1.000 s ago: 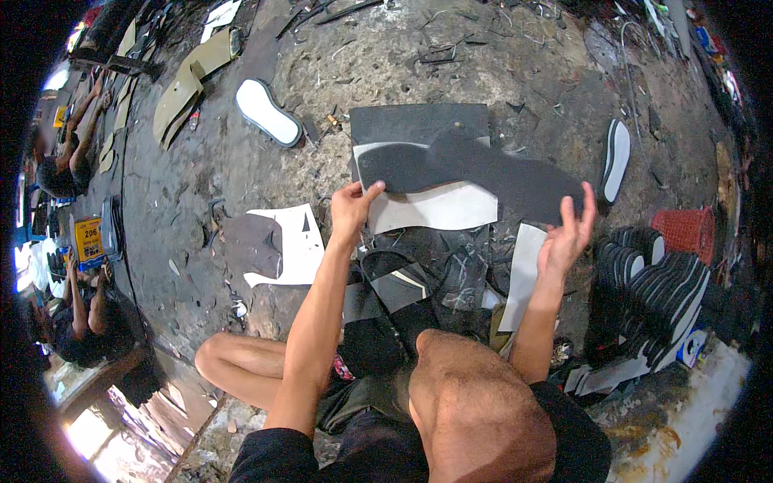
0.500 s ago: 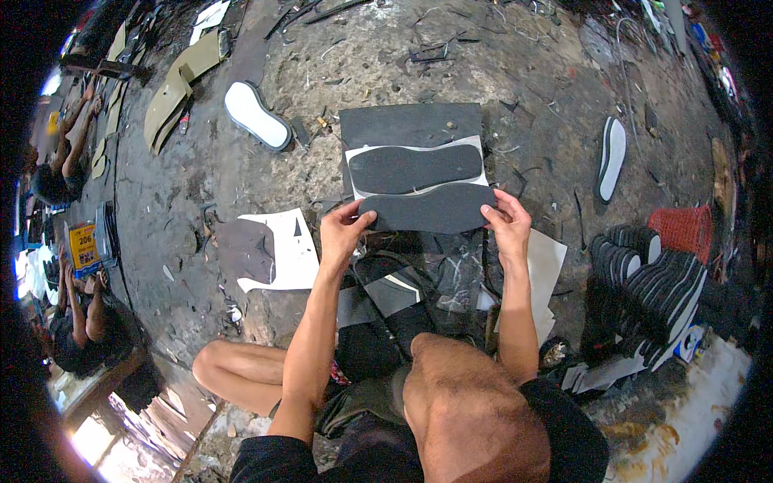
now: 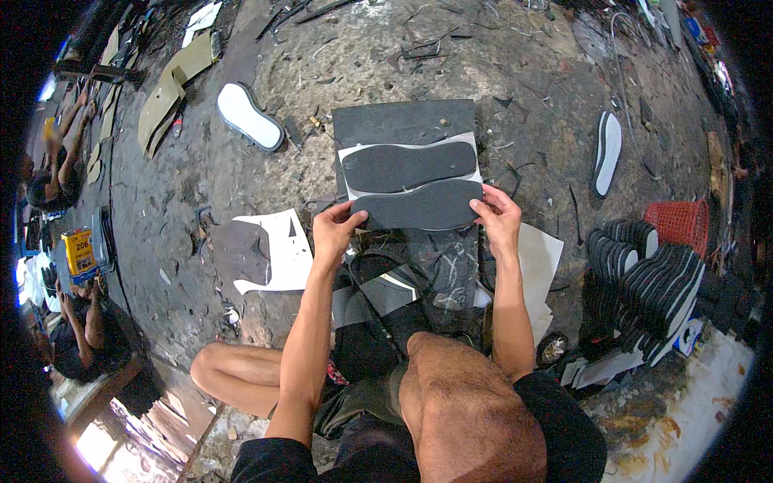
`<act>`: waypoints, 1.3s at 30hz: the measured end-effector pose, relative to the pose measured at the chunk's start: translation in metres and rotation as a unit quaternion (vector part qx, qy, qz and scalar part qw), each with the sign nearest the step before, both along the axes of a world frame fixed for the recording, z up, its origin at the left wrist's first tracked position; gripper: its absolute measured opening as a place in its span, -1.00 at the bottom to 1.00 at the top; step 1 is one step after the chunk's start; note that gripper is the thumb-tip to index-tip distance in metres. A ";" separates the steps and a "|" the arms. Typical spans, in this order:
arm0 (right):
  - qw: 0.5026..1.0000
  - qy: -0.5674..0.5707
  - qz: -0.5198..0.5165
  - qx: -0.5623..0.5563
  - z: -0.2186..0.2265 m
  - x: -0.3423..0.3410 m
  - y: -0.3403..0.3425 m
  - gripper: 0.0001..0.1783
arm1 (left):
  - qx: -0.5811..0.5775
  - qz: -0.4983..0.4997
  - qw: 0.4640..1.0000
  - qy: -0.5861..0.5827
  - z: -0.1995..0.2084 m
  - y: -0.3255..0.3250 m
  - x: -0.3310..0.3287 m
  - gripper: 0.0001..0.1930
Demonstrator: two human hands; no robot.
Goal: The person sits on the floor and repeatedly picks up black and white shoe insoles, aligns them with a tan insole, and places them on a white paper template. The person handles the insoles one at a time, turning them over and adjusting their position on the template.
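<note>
Moved: dark sole cutout [image 3: 416,204] now lowered flat near second sole [image 3: 408,166].
Left hand [image 3: 334,231]: fingers pinching cutout's left end.
Right hand [image 3: 500,219]: fingers pinching right end.

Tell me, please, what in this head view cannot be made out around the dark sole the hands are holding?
- Underside of the near sole: faces down.
- Fingertips of the left hand and right hand: tucked under the sole's ends.
- Sheet under the far sole: partly covered.
- Sole stack: too distorted at the rim to count.
</note>
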State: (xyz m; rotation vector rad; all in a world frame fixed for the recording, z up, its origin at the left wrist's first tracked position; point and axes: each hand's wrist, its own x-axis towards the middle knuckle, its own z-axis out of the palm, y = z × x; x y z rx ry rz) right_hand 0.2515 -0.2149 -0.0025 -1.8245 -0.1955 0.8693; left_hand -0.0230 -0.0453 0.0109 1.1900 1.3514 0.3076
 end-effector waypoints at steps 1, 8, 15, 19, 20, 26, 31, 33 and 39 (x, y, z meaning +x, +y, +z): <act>1.000 0.002 -0.003 0.003 -0.003 0.001 -0.001 -0.48 | 0.003 0.001 1.000 0.001 0.001 0.000 0.002 -0.48; 1.000 0.011 -0.022 0.017 -0.014 0.002 -0.003 -0.49 | 0.001 0.003 1.000 -0.005 -0.008 0.000 0.001 -0.49; 0.911 -0.323 0.052 -0.249 0.018 -0.018 0.009 -0.44 | 0.052 -0.014 0.996 0.076 -0.001 -0.003 0.008 -0.47; 0.943 -0.281 0.067 -0.168 0.015 0.001 0.001 -0.48 | 0.011 0.015 1.000 -0.002 -0.007 -0.005 0.009 -0.52; 0.951 -0.272 0.069 -0.127 0.019 0.003 0.001 -0.51 | -0.007 0.028 0.999 -0.025 -0.009 -0.006 0.007 -0.54; 0.841 -0.261 0.334 0.336 0.175 -0.076 0.042 -0.80 | -0.070 0.191 0.905 -0.375 0.005 0.014 0.001 -0.62; 0.633 -0.316 0.565 0.425 0.192 -0.117 0.061 -0.81 | -0.075 0.112 0.716 -0.685 0.095 0.048 0.035 -0.63; 0.640 -0.196 0.569 0.478 0.203 -0.117 0.073 -0.77 | -0.059 0.065 0.685 -0.723 0.125 0.062 0.024 -0.63; 0.848 -0.320 0.340 0.250 0.218 -0.069 0.146 -0.48 | -0.095 -0.031 0.633 -0.768 0.118 0.081 0.043 -0.62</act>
